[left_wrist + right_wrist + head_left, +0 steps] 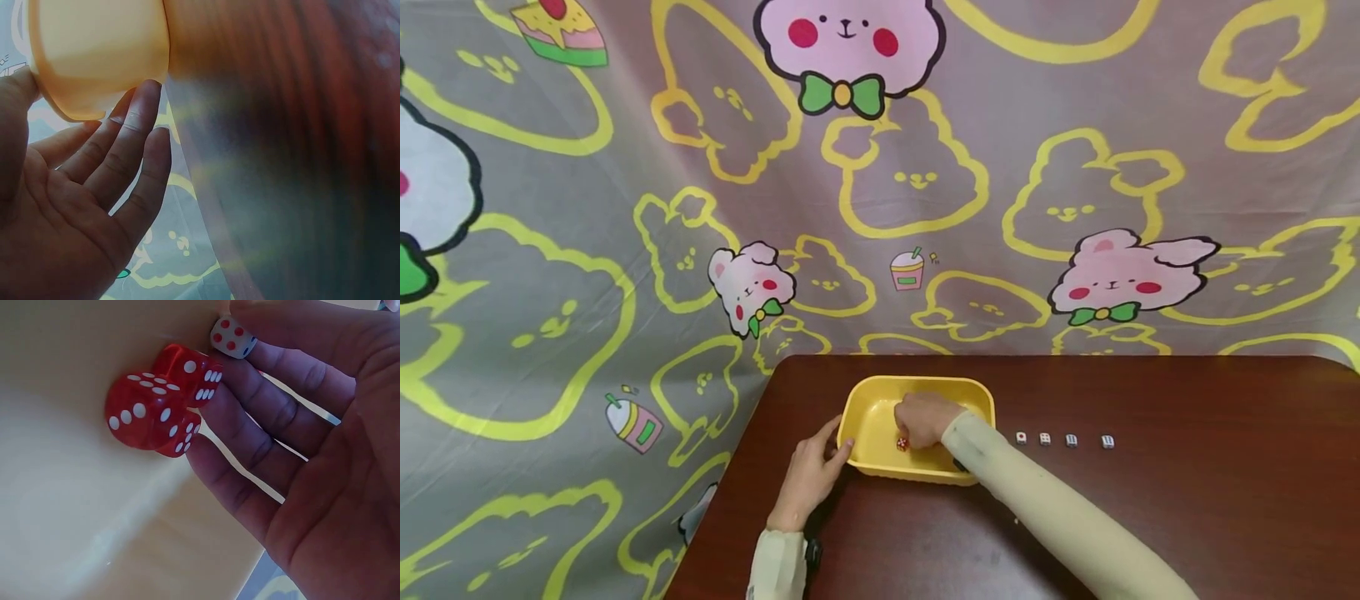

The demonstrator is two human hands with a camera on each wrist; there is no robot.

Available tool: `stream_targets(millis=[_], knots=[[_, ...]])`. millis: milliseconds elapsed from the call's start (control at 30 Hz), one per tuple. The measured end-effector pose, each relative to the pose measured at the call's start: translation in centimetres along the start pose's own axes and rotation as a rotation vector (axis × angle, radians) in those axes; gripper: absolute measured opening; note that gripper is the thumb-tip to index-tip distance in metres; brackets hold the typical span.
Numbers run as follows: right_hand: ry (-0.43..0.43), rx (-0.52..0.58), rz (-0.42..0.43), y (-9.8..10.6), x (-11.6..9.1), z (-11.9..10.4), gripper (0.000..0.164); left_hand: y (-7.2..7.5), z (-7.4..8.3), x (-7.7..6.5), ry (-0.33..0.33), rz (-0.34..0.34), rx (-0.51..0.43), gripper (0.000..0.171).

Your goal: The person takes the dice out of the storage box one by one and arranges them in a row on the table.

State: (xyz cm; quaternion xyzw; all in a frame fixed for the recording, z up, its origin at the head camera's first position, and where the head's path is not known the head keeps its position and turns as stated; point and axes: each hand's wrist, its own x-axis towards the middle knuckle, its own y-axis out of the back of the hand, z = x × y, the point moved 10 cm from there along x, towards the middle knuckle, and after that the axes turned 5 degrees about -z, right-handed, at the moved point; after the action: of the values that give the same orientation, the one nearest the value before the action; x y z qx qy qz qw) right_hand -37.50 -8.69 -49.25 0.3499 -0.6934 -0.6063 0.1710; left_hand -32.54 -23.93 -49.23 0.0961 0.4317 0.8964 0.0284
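Fingers [281, 403] of the right hand [925, 418] pinch one white die [233, 339] inside the yellow box [917, 477]; its red four-pip face shows. Three red dice [140, 415] cluster beside the other fingertips. Left hand [808, 475] grips the box at its left end, wall between thumb and fingers. Box stands near the far-left corner of the desk [1262, 467]. Four more white dice [1071, 441] lie in a row on the box's side facing the desk's right edge, the last spaced wider.
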Motion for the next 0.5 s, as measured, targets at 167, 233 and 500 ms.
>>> stream_targets(millis=[167,233,500], knots=[[0.014,0.026,-0.006,0.4,-0.3,-0.1,0.037,-0.1,-0.1,-0.1,0.001,-0.008,-0.005,0.048],[0.026,0.043,0.003,0.7,-0.4,-0.2,0.036,0.0,-0.1,-0.1,0.001,-0.006,-0.013,0.048],[0.023,0.058,0.01,1.8,-0.9,0.0,0.038,0.1,0.1,0.0,0.01,-0.009,-0.008,0.046]])
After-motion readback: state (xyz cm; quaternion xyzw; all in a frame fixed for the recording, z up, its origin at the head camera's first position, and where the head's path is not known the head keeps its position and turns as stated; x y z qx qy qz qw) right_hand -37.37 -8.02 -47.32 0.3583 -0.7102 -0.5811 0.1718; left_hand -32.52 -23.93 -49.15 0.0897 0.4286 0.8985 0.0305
